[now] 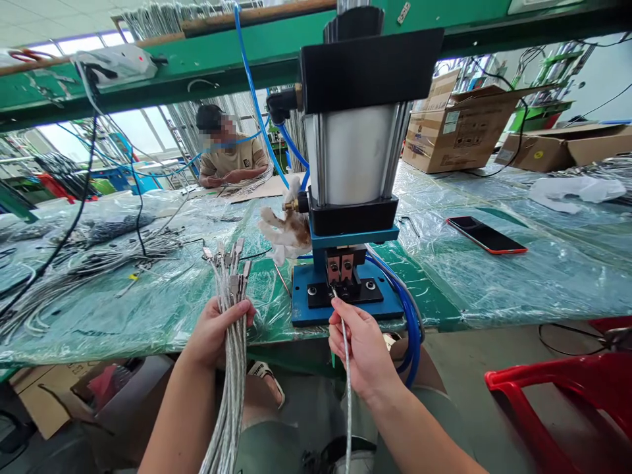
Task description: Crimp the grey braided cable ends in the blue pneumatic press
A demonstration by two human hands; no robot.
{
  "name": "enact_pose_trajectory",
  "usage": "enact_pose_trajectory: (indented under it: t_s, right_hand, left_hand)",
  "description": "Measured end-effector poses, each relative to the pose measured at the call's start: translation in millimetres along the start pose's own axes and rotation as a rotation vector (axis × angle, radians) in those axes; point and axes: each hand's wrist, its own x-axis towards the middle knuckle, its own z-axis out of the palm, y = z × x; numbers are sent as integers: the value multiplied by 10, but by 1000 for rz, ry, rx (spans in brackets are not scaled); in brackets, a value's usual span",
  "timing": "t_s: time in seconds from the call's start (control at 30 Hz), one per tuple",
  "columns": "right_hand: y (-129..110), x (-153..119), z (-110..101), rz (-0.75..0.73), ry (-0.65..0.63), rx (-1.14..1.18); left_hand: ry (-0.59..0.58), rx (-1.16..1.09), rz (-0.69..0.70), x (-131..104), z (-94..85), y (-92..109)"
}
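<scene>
My left hand [228, 324] is closed round a bundle of wire cables [232, 368], whose flat metal end fittings stick up above the fist. In my right hand [359, 342] a single wire cable [348, 395] is pinched between thumb and fingers. Its upper end reaches into the black jaws [340, 280] of a pneumatic press [353, 155], and the tip is hidden there. The press stands on a blue base plate [302, 309] at the front edge of the table.
Loose cables [118, 257] lie on the plastic-covered table at left. A phone [486, 235], cardboard boxes [459, 128] and a hex key [411, 226] are at right. Blue hoses [412, 329] hang beside the base. A red stool [567, 388] stands lower right. Across the table sits a person [232, 155].
</scene>
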Motion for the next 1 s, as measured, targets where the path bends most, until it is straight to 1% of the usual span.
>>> enact_pose_trajectory:
  t_s: [0.3, 0.43, 0.57, 0.67, 0.77, 1.0]
  right_hand:
    - [41, 2, 6, -18, 15, 26]
    - [28, -8, -7, 0, 25, 35]
    - [-12, -37, -56, 64, -51, 80]
    - [-36, -50, -112, 103, -108, 52]
    - [-49, -49, -148, 101, -114, 4]
    - [-48, -51, -149, 90, -103, 14]
  left_hand:
    - [3, 14, 13, -12, 15, 17]
    - [-9, 41, 11, 0, -6, 1]
    - [-25, 36, 16, 5, -6, 10]
    - [-34, 30, 11, -7, 11, 30]
    - [-35, 40, 20, -15, 5, 24]
    - [-24, 51, -7, 4, -32, -25]
